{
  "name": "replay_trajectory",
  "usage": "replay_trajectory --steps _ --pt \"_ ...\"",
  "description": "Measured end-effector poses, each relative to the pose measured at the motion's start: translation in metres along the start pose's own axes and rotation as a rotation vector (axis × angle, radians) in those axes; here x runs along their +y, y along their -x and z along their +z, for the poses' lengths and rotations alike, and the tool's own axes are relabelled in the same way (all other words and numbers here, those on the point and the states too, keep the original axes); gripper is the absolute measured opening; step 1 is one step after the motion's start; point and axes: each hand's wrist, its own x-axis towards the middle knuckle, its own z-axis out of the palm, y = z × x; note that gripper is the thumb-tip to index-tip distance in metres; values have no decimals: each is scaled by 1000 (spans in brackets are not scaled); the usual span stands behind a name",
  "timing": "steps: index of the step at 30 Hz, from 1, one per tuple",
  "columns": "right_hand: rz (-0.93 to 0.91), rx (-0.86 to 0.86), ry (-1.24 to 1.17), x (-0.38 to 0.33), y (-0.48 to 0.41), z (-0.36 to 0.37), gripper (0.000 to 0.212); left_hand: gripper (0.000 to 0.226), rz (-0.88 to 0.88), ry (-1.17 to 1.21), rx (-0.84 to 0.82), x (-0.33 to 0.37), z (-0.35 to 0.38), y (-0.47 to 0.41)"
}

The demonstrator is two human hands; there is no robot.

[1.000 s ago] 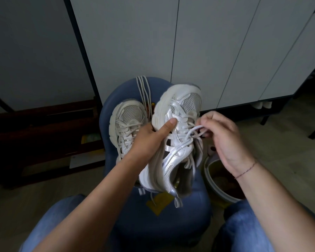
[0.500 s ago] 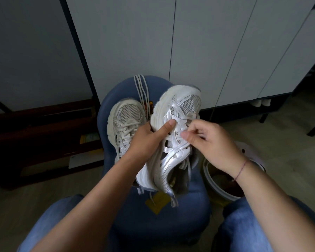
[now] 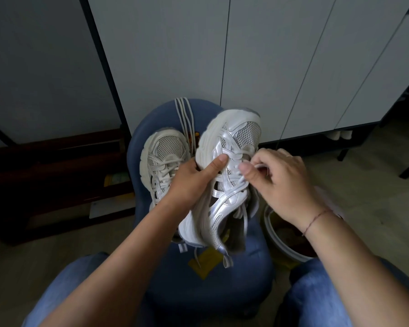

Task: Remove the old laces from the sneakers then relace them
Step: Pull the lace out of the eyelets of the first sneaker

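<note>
L hand [image 3: 189, 182] grips raised sneaker [image 3: 232, 142], thumb on upper; R hand [image 3: 281, 182] pinches its lace [image 3: 244, 184] just right of that thumb; unlacing looks barely begun; 2nd sneaker [image 3: 165, 152], left of grip, laced; relacing all left.

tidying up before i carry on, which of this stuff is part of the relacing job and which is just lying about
Job: held sneaker, gripped by left hand; its lace, pinched by right hand; second sneaker; loose laces.
Lying about: blue chair; white tub; yellow paper.
</note>
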Motion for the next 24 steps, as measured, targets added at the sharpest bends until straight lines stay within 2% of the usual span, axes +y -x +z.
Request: replay_trajectory --steps 2,4,6,10,12,13,14,16,17,19,21,23,24 --pt "-97 12 64 -4 -2 5 40 56 15 -14 -2 1 0 1" --pt "-74 4 -128 -3 -1 11 38 54 20 -9 -9 3 0 2" --pt "129 0 -530 -2 -3 9 41 60 7 29 -12 5 0 3" --pt "493 276 -1284 6 -13 -3 30 64 -25 98 -15 10 -2 4" --pt "608 312 -1404 12 -16 -5 43 61 -25 108 -19 11 -2 5" --pt "614 277 -1334 15 -15 -5 47 56 -19 103 -23 11 -2 4" --pt "569 212 -1164 18 -12 -4 44 49 -13 96 -27 10 -2 4" --pt "372 49 -751 19 -6 -5 20 36 -5 86 -33 8 -3 4" --pt "285 -5 -622 17 -3 -6 14 31 -1 83 -31 7 -3 4" --pt "126 -58 -481 9 -1 -5 27 31 10 73 -27 6 -3 3" --pt "-51 -24 -227 0 -1 -1 39 38 28 67 -27 6 -3 3" --pt "-122 -11 -135 -3 -1 5 37 38 47 56 -29 6 -2 3" --pt "-81 -34 -226 -3 -1 7 33 38 50 57 -32 7 -2 4"
